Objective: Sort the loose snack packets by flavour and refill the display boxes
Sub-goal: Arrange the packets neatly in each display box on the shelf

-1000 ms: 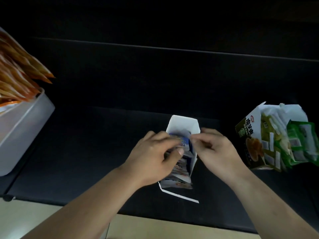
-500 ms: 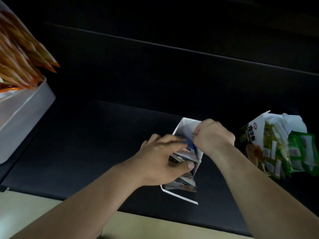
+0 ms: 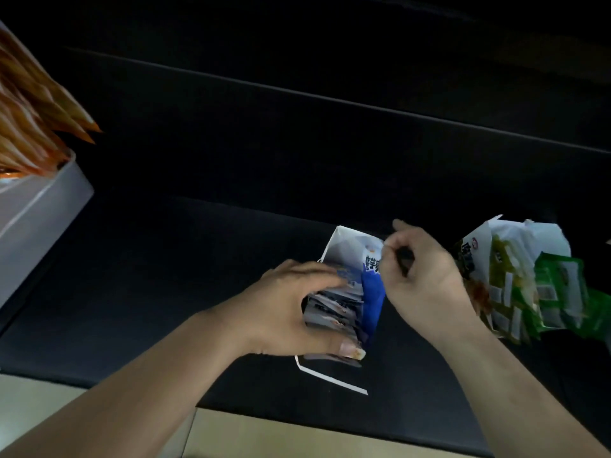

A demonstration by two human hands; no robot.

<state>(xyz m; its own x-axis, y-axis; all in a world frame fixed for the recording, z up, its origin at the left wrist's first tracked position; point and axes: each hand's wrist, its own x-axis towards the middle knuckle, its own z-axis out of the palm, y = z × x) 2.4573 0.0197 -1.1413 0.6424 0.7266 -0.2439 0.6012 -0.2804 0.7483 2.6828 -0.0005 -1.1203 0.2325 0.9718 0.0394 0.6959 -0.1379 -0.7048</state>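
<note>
Centre of black counter, nr front edge: blue display box, top open, w/ a stack of blue packets inside. The left hand grips that stack, thumb at near end, fingers at far end. The right hand pinches the box's right wall at the top. Just to the right: green box, open, green packets spilling out. Far left: white tray full of orange packets.
</note>
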